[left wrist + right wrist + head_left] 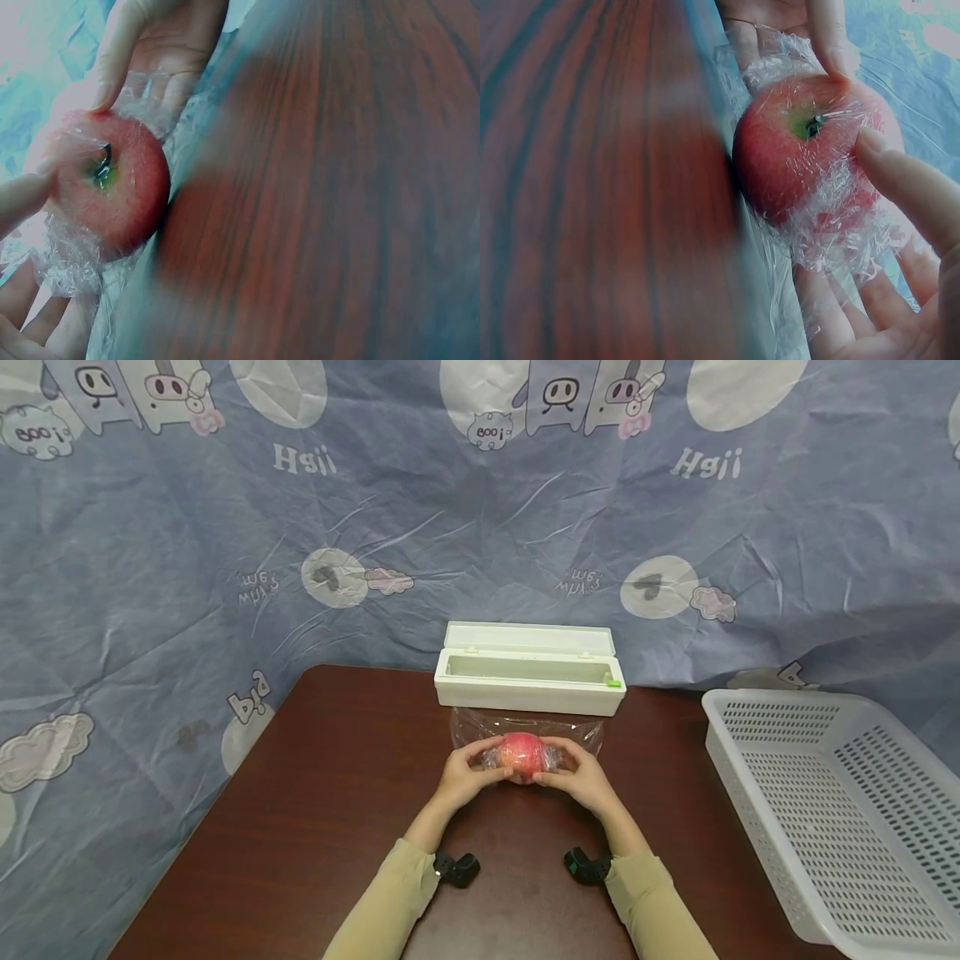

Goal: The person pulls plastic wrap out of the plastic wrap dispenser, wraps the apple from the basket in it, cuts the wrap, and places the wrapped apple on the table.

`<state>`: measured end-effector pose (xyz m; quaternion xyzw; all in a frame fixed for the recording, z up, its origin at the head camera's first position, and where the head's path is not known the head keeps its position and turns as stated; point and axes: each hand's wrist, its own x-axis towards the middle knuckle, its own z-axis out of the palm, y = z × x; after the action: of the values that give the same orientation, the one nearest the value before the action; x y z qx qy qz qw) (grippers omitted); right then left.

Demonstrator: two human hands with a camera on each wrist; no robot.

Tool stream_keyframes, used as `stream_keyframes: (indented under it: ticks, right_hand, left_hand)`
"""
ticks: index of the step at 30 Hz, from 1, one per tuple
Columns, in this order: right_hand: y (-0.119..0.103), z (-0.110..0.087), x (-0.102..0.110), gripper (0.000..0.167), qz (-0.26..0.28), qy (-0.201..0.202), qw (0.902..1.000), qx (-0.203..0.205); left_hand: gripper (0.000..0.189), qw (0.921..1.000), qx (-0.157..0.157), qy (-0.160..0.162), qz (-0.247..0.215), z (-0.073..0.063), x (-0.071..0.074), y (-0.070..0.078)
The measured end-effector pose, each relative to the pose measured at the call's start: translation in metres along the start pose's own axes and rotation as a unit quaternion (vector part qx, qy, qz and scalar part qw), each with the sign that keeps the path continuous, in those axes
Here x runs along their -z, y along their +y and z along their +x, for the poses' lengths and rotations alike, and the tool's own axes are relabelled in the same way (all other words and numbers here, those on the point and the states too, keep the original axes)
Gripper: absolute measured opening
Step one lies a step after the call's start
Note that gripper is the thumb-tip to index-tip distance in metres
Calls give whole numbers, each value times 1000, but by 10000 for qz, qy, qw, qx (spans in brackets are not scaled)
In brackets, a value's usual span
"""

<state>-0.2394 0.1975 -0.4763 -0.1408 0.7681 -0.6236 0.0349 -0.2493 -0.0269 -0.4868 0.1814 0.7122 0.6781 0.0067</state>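
Two-sided hold: left hand [459, 774] and right hand [591, 779] pinched the red apple [521, 753] from opposite sides, thumbs near the stem [812, 126], fingers curled at the bunched cling film [838, 232]. Apple sat on the near side of the white box [528, 697]; couldn't tell if it touched the table [337, 777]. Probably middling weight, firm but bruisable; film likely thin, slick, prone to tearing. Best hold looked like both cheeks, light thumbs.

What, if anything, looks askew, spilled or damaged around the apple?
Nothing looks spilled or damaged. The one untidy spot is the plastic film, bunched and wrinkled at both sides of the apple rather than lying smooth. The white box behind it stands open but upright.
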Motion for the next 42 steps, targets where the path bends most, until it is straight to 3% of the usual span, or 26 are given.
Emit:
stream_keyframes:
  ticks: [15,22,26,38,42]
  right_hand:
    - [0,-1,1,59,86,-61,9998,-144]
    - [22,4,6,55,54,39,9995,-303]
    - [32,7,7,51,-106,127,9995,-281]
    - [35,8,7,47,-54,218,9991,-373]
    - [35,9,8,49,-40,228,9991,-354]
  left_hand:
    - [50,9995,-201,-135,-193,-2,3,-6]
    - [44,9976,-667,32,166,-5,5,-3]
    - [49,9983,-560,-43,171,-8,5,0]
    - [62,9987,-388,-269,178,-11,-2,-1]
    - [58,9980,-525,-184,294,-10,-3,-1]
